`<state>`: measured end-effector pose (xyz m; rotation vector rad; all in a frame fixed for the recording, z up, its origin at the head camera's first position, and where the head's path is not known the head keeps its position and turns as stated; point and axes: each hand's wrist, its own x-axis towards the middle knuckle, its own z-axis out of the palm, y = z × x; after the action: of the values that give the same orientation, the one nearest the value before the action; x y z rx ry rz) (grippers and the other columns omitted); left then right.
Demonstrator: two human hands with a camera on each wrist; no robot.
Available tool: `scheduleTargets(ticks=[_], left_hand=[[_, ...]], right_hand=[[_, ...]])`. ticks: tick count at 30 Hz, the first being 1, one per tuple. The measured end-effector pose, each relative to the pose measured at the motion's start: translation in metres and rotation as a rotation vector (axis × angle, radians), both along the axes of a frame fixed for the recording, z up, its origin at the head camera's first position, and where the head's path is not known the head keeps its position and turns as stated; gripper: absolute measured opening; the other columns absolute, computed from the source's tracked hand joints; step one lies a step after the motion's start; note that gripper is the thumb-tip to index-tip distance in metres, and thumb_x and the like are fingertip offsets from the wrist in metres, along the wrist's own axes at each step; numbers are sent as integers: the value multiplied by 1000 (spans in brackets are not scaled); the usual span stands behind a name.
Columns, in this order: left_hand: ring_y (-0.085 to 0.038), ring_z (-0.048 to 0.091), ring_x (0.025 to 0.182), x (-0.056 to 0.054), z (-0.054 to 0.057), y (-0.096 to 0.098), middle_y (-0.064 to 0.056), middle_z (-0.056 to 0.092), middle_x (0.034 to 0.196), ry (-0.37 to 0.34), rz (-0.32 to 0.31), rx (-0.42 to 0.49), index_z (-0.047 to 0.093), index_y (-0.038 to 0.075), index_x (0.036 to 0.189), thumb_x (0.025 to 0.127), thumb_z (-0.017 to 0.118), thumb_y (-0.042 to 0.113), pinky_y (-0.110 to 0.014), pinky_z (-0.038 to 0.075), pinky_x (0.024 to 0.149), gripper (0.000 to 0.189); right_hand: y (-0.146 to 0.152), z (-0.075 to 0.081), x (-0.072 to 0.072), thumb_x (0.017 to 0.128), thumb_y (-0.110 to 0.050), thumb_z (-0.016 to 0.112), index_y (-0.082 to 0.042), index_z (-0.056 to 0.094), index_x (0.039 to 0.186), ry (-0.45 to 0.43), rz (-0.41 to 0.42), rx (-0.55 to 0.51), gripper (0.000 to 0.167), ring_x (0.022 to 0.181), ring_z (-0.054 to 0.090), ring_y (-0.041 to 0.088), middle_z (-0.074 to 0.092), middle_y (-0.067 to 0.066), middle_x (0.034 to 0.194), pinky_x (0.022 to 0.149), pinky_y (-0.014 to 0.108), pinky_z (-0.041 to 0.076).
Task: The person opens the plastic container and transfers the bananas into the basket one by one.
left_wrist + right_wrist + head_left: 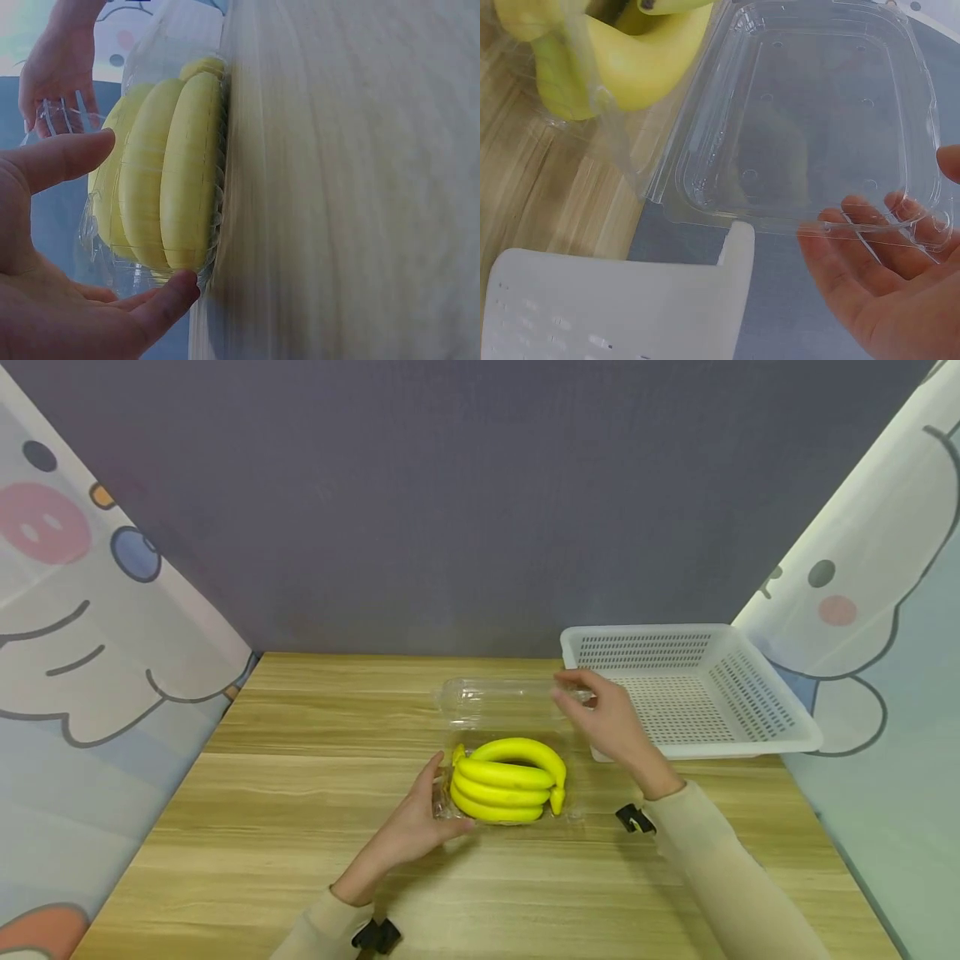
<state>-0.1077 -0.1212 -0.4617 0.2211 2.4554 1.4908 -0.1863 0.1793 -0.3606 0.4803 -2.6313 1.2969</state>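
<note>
Facing a plain dark grey wall (450, 527), works bare-handed over a light brown wood-grain desk (300, 727). Holds the left hand (416, 818) spread, with thumb and fingers apart, against the left end of a clear plastic box (442, 806) near the middle of the desk. Curls the right hand (607, 718) round the right end of the opened transparent plastic lid (502, 693), hinged along the far side of the box, with fingers visible through the plastic. Inside the box, shows bright yellow curved bananas (502, 793), lying side by side. Just right of the lid, shows a white rectangular perforated plastic basket (645, 650). Wears cream long sleeves (720, 860). Farther out, on both sides, shows pale cartoon-printed panels (60, 610).
</note>
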Motion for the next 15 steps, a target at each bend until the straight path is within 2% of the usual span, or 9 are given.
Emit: scheduleTargets(ticks=[8,15], left_hand=[[-46,40,139,2,2,2,-22,24,163,4,-7,14,8,10,164,81,86,34,-63,42,104,116],[-47,41,138,2,1,3,-24,25,162,3,-12,29,7,11,164,82,86,31,-63,41,106,115]], right_hand=[[3,2,0,104,-38,59,-6,60,138,-51,-4,-8,47,119,60,31,62,14,136,91,48,54],[5,1,-4,104,-39,57,-6,57,141,-61,-8,-14,50,126,57,32,59,14,140,96,49,52]])
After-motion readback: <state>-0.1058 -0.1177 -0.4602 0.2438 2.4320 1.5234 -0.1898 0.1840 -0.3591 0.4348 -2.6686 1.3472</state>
